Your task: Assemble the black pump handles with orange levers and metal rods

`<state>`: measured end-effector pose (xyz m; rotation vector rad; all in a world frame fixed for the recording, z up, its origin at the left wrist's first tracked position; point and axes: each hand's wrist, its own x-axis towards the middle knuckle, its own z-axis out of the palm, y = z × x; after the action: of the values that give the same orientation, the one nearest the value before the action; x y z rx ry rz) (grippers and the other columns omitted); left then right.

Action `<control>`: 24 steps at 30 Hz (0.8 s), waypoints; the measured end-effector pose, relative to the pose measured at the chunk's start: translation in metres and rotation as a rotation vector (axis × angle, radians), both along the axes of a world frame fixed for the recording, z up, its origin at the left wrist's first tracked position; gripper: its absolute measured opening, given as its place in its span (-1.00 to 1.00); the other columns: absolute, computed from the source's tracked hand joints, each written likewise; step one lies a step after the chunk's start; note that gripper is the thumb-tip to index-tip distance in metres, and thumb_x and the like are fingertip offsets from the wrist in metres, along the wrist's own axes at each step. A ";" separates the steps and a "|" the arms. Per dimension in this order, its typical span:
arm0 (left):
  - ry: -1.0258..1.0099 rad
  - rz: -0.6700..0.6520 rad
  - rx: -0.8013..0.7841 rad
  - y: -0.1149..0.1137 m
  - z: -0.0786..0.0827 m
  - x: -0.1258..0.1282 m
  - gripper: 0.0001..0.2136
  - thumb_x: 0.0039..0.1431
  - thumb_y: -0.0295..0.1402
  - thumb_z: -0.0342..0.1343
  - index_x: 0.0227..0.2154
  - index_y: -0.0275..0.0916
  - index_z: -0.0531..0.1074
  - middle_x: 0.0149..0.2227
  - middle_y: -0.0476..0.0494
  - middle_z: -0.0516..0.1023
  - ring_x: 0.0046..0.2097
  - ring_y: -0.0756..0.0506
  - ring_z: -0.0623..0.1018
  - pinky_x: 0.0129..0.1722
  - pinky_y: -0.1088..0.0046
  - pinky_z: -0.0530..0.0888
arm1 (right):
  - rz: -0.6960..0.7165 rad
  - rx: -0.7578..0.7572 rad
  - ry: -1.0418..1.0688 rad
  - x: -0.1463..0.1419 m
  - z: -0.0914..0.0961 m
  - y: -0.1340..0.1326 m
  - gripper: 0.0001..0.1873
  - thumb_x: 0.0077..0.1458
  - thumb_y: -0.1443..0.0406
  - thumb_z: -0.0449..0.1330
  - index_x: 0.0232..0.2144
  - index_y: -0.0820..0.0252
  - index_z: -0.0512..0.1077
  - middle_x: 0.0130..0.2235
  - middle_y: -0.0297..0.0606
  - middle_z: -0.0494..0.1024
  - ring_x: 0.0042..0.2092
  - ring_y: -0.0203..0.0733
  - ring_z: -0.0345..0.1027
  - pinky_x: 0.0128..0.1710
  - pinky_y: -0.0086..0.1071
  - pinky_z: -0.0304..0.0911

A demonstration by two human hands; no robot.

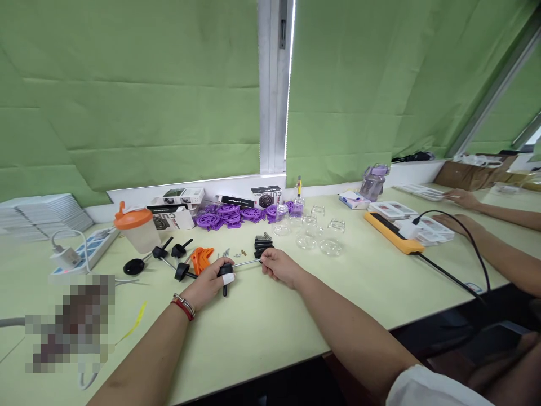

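Observation:
My left hand (209, 285) is closed round a black knob-like part (225, 271) fixed on a thin metal rod (245, 263); a white tape sits on one finger. My right hand (278, 265) pinches the rod's other end, beside a small pile of black toothed parts (262, 243). Both hands rest on the pale green table (270, 321). Just beyond my left hand lie orange plastic pieces (202, 258) and several more black knobs on rods (169, 251).
Purple plastic wheels (230, 215), small clear glass jars (315, 234) and printed boxes (180, 197) lie further back. An orange-lidded cup (135, 228) and a power strip (87, 251) are at left. Another person's arms (486, 225) work at right near a yellow tool (393, 231).

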<state>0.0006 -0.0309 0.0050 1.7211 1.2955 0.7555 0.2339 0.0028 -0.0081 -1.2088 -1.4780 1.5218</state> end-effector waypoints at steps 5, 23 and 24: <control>0.011 -0.011 0.002 0.000 0.001 0.000 -0.65 0.05 -0.18 0.10 -0.09 -0.16 0.33 -0.33 -0.05 0.36 -0.30 -0.10 0.30 -0.32 0.45 0.27 | -0.001 0.000 0.004 -0.001 0.001 -0.001 -0.87 0.15 0.31 0.01 -0.45 0.17 0.24 -0.57 -0.42 0.38 -0.64 -0.44 0.06 -0.70 -0.54 -0.08; 0.077 -0.023 0.014 -0.001 0.003 0.000 -0.66 0.08 -0.17 0.05 -0.08 -0.16 0.31 -0.30 -0.04 0.35 -0.27 -0.09 0.32 -0.28 0.46 0.29 | 0.015 -0.003 0.020 0.000 0.001 -0.002 -0.94 0.14 0.36 0.00 -0.37 0.14 0.25 -0.56 -0.43 0.38 -0.62 -0.43 0.08 -0.69 -0.55 -0.06; 0.081 -0.023 0.016 -0.001 0.002 0.000 -0.66 0.09 -0.17 0.05 -0.09 -0.16 0.31 -0.31 -0.04 0.34 -0.27 -0.09 0.31 -0.28 0.46 0.28 | 0.014 -0.001 0.021 0.000 0.000 -0.001 -0.94 0.14 0.36 0.00 -0.38 0.14 0.25 -0.56 -0.43 0.38 -0.63 -0.43 0.08 -0.69 -0.55 -0.07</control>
<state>0.0008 -0.0317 0.0072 1.7923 1.3253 0.6911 0.2340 0.0016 -0.0077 -1.1825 -1.4750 1.5402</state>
